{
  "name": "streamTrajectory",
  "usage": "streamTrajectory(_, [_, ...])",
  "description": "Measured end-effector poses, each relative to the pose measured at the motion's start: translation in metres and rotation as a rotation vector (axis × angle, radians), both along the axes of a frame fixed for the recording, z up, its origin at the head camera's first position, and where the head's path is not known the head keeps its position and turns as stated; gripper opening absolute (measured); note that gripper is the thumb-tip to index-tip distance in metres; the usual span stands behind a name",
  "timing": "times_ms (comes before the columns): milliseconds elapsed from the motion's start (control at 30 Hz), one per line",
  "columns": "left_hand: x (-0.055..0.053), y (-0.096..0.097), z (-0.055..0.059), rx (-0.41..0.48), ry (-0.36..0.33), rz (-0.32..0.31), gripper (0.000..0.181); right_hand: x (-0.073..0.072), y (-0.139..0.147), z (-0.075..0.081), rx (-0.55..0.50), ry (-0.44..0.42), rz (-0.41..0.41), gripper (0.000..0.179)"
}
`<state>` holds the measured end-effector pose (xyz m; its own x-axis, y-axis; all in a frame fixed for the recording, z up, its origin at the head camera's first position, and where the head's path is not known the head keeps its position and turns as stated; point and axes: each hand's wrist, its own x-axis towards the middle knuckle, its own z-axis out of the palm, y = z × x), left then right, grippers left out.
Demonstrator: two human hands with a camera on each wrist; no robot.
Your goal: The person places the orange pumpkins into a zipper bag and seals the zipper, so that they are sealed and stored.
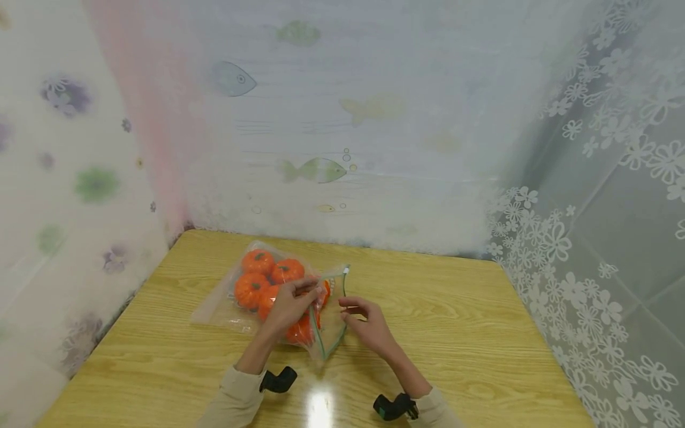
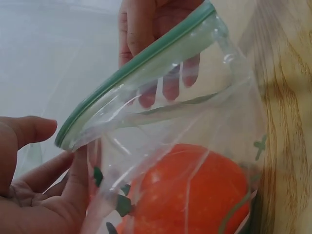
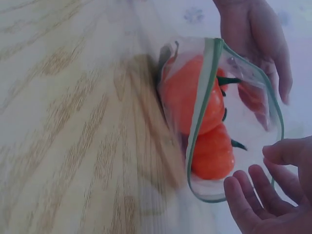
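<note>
A clear zip bag [image 1: 216, 309] with a green zip strip [image 2: 129, 73] lies on the table, its mouth gaping toward the right. Inside are several orange pumpkins [image 1: 251, 290] with green stems, seen through the film. My left hand [image 1: 289, 306] rests on the bag beside the mouth; its thumb stands apart from the strip while its fingers touch the film [image 2: 44, 185]. At the opposite side of the mouth is my right hand [image 1: 369, 324], fingers spread and loosely bent [image 3: 268, 195], fingertips at the rim. Whether they touch it I cannot tell.
The wooden table [image 1: 455, 333] extends to both sides and in front of the bag. Patterned walls [image 1: 321, 119] with fish and flowers enclose it at the back and sides. A black camera mount sits on each wrist [image 1: 279, 379].
</note>
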<state>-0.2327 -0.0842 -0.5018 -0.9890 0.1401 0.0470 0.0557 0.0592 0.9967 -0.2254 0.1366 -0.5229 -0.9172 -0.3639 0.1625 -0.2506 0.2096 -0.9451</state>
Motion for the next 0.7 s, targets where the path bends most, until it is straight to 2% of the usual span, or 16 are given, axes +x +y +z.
streamTrajectory(133, [0.005, -0.001, 0.003, -0.111, 0.041, -0.056, 0.045, -0.002, 0.004, -0.001, -0.022, 0.0, -0.061, 0.031])
streamTrajectory(233, [0.01, -0.003, 0.006, -0.127, 0.074, -0.071, 0.043, -0.005, 0.006, -0.002, -0.015, 0.011, -0.102, 0.028])
streamTrajectory(300, [0.013, -0.004, 0.009, -0.113, 0.085, -0.047, 0.039, -0.008, 0.009, -0.003, -0.017, 0.017, -0.125, 0.026])
streamTrajectory(467, [0.02, -0.008, 0.015, -0.086, 0.144, 0.068, 0.029, -0.015, 0.013, -0.005, -0.05, -0.011, -0.18, 0.023])
streamTrajectory(533, [0.023, -0.01, 0.014, -0.065, 0.166, 0.076, 0.026, -0.019, 0.014, -0.006, -0.06, -0.028, -0.198, 0.024])
streamTrajectory(600, [0.029, -0.013, 0.012, -0.052, 0.174, 0.035, 0.026, -0.022, 0.015, -0.006, -0.066, -0.04, -0.206, 0.025])
streamTrajectory(633, [0.032, -0.014, 0.01, -0.052, 0.168, -0.009, 0.026, -0.024, 0.015, -0.006, -0.067, -0.043, -0.208, 0.026])
streamTrajectory(700, [0.038, -0.017, 0.005, -0.058, 0.154, -0.153, 0.028, -0.026, 0.015, -0.003, -0.057, -0.051, -0.203, 0.028])
